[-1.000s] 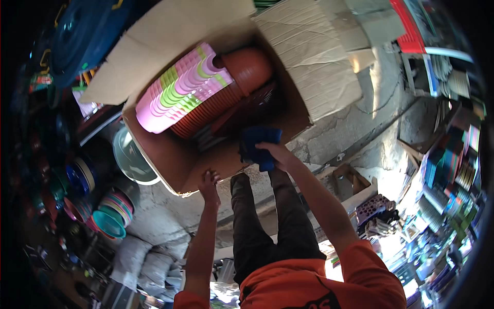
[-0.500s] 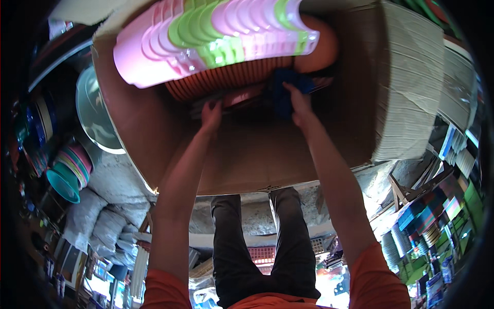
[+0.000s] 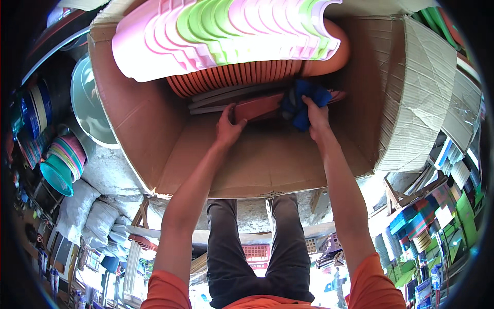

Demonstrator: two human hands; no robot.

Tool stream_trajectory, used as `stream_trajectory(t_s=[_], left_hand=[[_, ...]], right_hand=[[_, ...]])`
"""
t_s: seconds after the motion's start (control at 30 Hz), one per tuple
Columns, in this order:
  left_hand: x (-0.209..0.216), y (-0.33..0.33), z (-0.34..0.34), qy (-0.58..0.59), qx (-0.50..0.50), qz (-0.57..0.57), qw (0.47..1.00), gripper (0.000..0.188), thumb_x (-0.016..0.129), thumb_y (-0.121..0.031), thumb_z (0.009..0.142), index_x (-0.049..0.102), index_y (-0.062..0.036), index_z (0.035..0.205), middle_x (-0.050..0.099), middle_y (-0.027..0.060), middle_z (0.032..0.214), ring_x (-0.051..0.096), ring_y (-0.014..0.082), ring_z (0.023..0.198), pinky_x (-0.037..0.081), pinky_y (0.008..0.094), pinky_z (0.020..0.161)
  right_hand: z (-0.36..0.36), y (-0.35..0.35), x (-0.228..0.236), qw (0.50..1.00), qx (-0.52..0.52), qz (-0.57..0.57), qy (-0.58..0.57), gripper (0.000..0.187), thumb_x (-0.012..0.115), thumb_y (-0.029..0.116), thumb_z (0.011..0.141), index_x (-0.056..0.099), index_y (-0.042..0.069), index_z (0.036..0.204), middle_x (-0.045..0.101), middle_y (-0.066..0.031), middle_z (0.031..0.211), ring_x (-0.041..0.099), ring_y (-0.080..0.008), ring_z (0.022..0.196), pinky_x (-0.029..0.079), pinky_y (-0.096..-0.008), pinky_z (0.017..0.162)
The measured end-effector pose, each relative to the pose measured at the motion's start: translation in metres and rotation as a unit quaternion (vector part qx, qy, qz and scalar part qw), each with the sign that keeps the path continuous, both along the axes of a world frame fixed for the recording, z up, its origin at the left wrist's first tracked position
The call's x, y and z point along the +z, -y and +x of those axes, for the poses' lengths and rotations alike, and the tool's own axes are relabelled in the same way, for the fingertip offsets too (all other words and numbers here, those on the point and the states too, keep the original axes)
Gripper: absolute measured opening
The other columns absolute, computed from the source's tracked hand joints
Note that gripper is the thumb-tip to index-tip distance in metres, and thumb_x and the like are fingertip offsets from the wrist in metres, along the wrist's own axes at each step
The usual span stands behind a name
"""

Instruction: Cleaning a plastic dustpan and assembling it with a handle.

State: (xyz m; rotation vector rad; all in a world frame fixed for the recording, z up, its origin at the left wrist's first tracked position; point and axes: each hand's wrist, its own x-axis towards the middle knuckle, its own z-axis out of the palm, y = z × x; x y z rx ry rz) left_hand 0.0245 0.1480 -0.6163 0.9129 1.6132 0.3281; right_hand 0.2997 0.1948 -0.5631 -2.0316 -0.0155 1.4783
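Note:
Both my arms reach into a large cardboard box (image 3: 267, 175). My left hand (image 3: 230, 125) has its thumb and fingers around the left end of a flat reddish-brown piece (image 3: 260, 106), whose kind I cannot make out. In my right hand (image 3: 317, 116) is a bunched blue cloth (image 3: 299, 119), pressed against the right part of that piece. Just beyond my hands lies a nested stack of orange-brown pots (image 3: 236, 76). Above it rests a row of nested pink and green plastic containers (image 3: 206, 31). Pale grey strips (image 3: 208, 98) show below the pots.
The box's open flap (image 3: 424, 92) juts out on the right. A translucent tub (image 3: 92, 103) stands left of the box, with stacked coloured basins (image 3: 64, 165) nearer. White sacks (image 3: 77, 211) lie at the lower left. Coloured goods (image 3: 422, 221) crowd the right side.
My left hand has come right, onto the end of the reddish-brown piece. My right hand and the cloth have shifted slightly right and nearer. More of the piece and the grey strips shows.

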Motion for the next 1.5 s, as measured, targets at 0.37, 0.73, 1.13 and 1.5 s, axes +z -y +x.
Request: stream_trajectory(t_s=[0.37, 0.73, 1.13, 1.5], left_hand=[[0.032, -0.005, 0.001, -0.034, -0.127, 0.115, 0.985, 0.074, 0.075, 0.001, 0.068, 0.050, -0.0107, 0.137, 0.055, 0.0171, 0.119, 0.058, 0.0355, 0.114, 0.051, 0.0399, 0.097], [0.079, -0.030, -0.015, -0.075, -0.187, 0.126, 0.971, 0.067, 0.068, 0.004, 0.069, 0.053, -0.0096, 0.133, 0.055, 0.0176, 0.118, 0.061, 0.0366, 0.109, 0.054, 0.0414, 0.093], [0.095, -0.001, -0.023, -0.080, -0.180, 0.190, 0.962, 0.063, 0.073, 0.001, 0.064, 0.056, -0.0061, 0.125, 0.053, 0.0177, 0.121, 0.062, 0.0393, 0.107, 0.055, 0.0442, 0.089], [0.177, 0.002, -0.024, 0.009, -0.165, 0.160, 0.973, 0.072, 0.078, 0.003, 0.058, 0.053, -0.0024, 0.126, 0.055, 0.0169, 0.136, 0.066, 0.0293, 0.105, 0.056, 0.0354, 0.090]], right_hand=[[0.036, 0.018, 0.009, 0.981, 0.137, -0.073, 0.112, 0.053, 0.076, 0.029, 0.085, 0.063, -0.008, 0.120, 0.069, -0.0138, 0.113, 0.066, -0.0209, 0.101, 0.051, -0.0332, 0.089], [0.014, 0.036, 0.027, 0.993, 0.080, -0.067, 0.059, 0.053, 0.071, 0.034, 0.085, 0.063, -0.008, 0.117, 0.068, -0.0155, 0.111, 0.064, -0.0230, 0.105, 0.048, -0.0346, 0.091], [-0.002, 0.058, 0.059, 0.987, 0.082, -0.047, 0.128, 0.053, 0.069, 0.038, 0.083, 0.065, -0.006, 0.113, 0.069, -0.0145, 0.107, 0.064, -0.0208, 0.100, 0.047, -0.0339, 0.089], [0.006, 0.086, 0.129, 0.991, 0.065, -0.024, 0.118, 0.050, 0.070, 0.038, 0.082, 0.069, -0.006, 0.105, 0.071, -0.0142, 0.097, 0.067, -0.0205, 0.093, 0.050, -0.0362, 0.083]])
